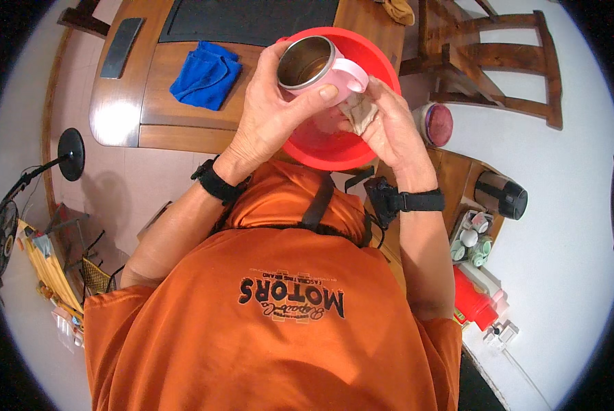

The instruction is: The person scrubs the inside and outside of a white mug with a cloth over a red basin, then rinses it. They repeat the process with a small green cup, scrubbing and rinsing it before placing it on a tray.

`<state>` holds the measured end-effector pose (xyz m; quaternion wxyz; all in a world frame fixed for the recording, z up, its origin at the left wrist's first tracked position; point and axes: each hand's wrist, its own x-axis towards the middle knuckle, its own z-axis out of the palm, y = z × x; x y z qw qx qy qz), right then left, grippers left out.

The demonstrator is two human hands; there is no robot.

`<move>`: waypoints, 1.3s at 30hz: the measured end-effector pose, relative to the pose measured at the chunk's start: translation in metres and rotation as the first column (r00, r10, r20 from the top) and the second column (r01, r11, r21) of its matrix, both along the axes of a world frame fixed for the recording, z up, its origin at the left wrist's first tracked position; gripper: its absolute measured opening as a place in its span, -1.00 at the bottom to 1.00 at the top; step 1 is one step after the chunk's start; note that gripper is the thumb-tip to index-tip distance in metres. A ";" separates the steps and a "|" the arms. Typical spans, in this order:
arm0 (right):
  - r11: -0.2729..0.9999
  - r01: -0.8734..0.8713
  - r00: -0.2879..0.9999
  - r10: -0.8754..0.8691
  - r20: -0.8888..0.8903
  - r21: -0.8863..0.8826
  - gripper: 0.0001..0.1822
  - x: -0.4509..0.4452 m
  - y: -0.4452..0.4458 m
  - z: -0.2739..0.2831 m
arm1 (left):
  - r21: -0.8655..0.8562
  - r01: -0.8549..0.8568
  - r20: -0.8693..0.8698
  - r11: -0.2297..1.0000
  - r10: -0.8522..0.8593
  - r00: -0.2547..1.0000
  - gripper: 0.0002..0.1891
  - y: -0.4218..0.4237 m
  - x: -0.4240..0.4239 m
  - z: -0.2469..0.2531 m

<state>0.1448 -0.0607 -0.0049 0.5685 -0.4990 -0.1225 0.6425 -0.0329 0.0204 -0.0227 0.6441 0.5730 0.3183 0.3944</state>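
My left hand [272,105] grips a pink mug [338,91] with a bare metal inside and a loop handle on its right. The mug is tilted, its mouth facing up and to the left. My right hand [389,120] holds a pale, crumpled cloth [360,112] just below the mug's handle. Whether the cloth touches the mug is hard to tell. Both hands are above a red plastic basin [332,159], whose inside is partly hidden by the hands and mug. Left of the basin, a folded blue cloth [206,76] lies on the wooden table [183,134].
A black panel [245,20] and a dark flat slab [122,48] are on the table. A wooden chair [512,56] stands at the right. Beyond my right arm are a thermal jug [501,195], a tray of cups [470,239] and a red flask [474,298]. A fan [4,236] stands far left.
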 end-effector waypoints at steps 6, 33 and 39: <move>0.996 0.065 0.997 -0.062 -0.037 0.064 -0.56 0.004 -0.014 0.009 | -0.082 0.002 0.073 0.997 0.004 0.997 -0.24 0.002 0.000 -0.002; 0.999 -0.033 0.891 0.011 0.455 0.040 -0.58 -0.007 -0.027 0.028 | -0.069 0.149 0.099 0.986 -0.142 0.985 -0.22 0.005 -0.007 0.004; 0.992 0.047 0.902 -0.091 0.422 0.115 -0.56 -0.001 -0.028 0.035 | 0.031 0.189 0.014 0.982 -0.189 0.982 -0.15 0.005 -0.007 -0.002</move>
